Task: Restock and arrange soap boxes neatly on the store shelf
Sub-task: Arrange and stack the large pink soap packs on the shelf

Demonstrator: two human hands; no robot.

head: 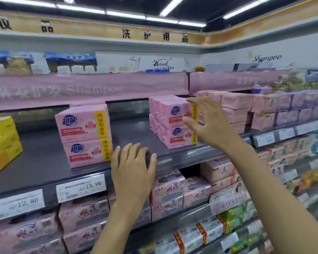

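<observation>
Store shelving fills my view, and on the dark grey shelf [40, 162] I see a left stack [84, 136] of pink soap boxes, two high, above the 13.90 price tag [81, 187], and a right stack [173, 121] of the same boxes well apart from it. My right hand [207, 121] is spread and grasping nothing at the right stack's front corner; I cannot tell whether it touches. My left hand [134, 167] is relaxed and empty, fingers over the shelf's front edge between the stacks.
</observation>
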